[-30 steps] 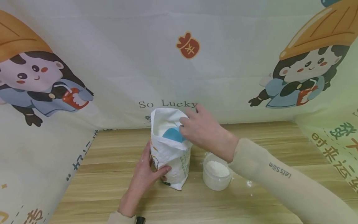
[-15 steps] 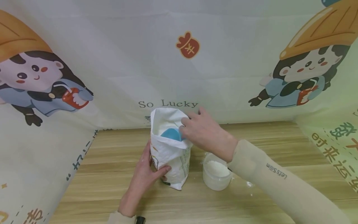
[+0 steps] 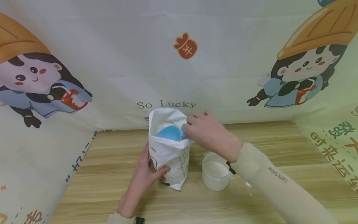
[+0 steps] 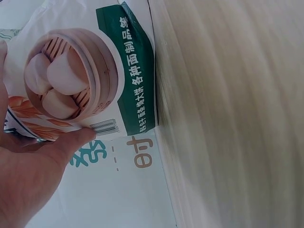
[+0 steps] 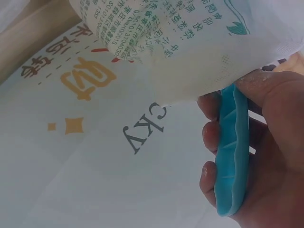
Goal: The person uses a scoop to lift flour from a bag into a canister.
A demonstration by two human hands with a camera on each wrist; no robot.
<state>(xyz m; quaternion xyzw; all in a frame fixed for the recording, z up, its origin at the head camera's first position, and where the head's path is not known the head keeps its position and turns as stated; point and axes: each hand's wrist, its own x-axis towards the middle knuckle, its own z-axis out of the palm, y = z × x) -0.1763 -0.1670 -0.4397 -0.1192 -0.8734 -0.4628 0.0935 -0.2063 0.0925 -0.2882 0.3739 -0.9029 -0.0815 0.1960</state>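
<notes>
A white flour bag (image 3: pixel 169 157) stands on the table with its top open; the left wrist view shows steamed buns printed on that bag (image 4: pixel 137 71). My left hand (image 3: pixel 142 175) grips its lower left side, thumb across the front. Within the bag's mouth sits the bowl of a blue scoop (image 3: pixel 168 133), its underside hidden. My right hand (image 3: pixel 209 132) holds the scoop at the bag's right rim. In the right wrist view, fingers curl around the ribbed blue handle (image 5: pixel 232 156). Right of the bag is a clear plastic tub (image 3: pixel 216 183) containing white powder (image 3: pixel 214 168).
Spots of white powder (image 3: pixel 248 184) lie on the wooden tabletop (image 3: pixel 112 186) right of the tub. A printed white cloth (image 3: pixel 134 62) forms the back and side walls close behind the bag. My right forearm passes over the table's right part.
More of the scoop's blue bowl shows in the bag's mouth, a little higher and farther left. My right hand has shifted slightly right. The left hand keeps its hold on the bag.
</notes>
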